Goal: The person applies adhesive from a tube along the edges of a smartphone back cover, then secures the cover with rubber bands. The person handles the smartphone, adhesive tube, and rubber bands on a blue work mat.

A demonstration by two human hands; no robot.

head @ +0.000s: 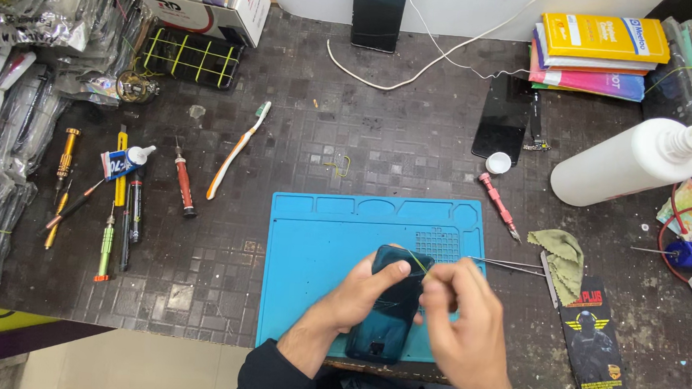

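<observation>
On the dark tiled workbench [301, 136] a blue repair mat [319, 241] is laid; over its near edge a dark teal phone [391, 309] is held. Phone is gripped along its side edges by the left hand [360, 295]. A thin yellowish strip [418, 265] is pinched by the right hand [458, 321]. Phone judged stiff, slick, fragile; best taken by the edges.

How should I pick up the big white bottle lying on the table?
Grip the white bottle around its wide body, coming down from above. It lies tilted on its side, its narrow nozzle pointing up right, so the smooth round middle is probably the steadiest place for a hand; the nozzle end looks too thin.
</observation>
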